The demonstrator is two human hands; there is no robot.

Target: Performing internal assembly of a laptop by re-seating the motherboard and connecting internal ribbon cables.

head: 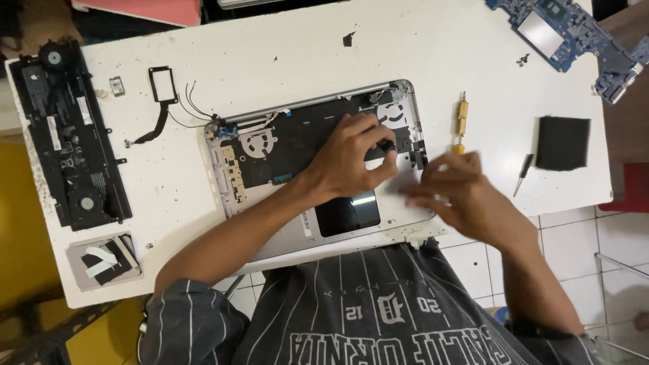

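Note:
An opened silver laptop base (230, 176) lies on the white table (291, 54), its black inner parts showing. My left hand (348, 155) reaches across it and pinches a small black part (387, 146) near the base's right side. Just to the right, my right hand (456, 189) is blurred over the base's right edge, fingers spread toward the left; nothing shows in it. A yellow-handled screwdriver (461, 122) lies on the table just above my right hand.
A black panel with two fans (67, 135) lies at the table's left, a grey drive (105, 260) below it. A black frame with cable (161, 91) sits upper left. A blue circuit board (574, 34), a black pad (562, 142) and a small screwdriver (522, 172) lie right.

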